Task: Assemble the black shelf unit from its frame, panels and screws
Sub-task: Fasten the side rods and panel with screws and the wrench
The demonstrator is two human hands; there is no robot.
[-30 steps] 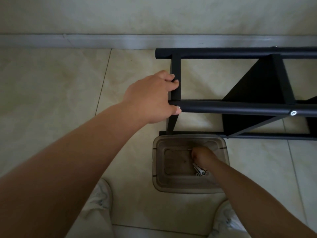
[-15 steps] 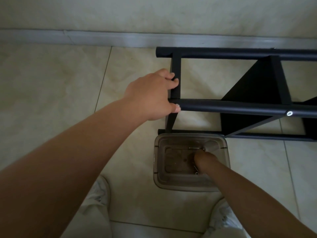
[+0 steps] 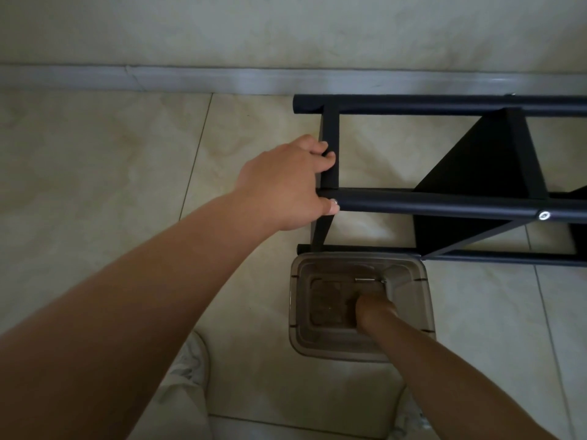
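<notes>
The black shelf frame [image 3: 444, 204] lies on its side on the tiled floor, with a black panel [image 3: 470, 166] fitted between its tubes. A silver screw head [image 3: 544, 215] shows in the near upper tube. My left hand [image 3: 286, 185] grips the frame's left end, fingers curled round the crossbar and thumb on the tube. My right hand [image 3: 373, 309] reaches down into a clear plastic tub [image 3: 295, 300] below the frame; its fingers are hidden. A loose screw [image 3: 368, 280] lies at the tub's far side.
A grey baseboard [image 3: 222, 79] and wall run just behind the frame. My pale shoes [image 3: 193, 360] stand on the tiles near the tub. Bare floor stretches to the left of the frame.
My right hand has slid toward the near right part of the tub and now covers the silver screws seen beside it earlier. My left hand keeps its grip on the frame.
</notes>
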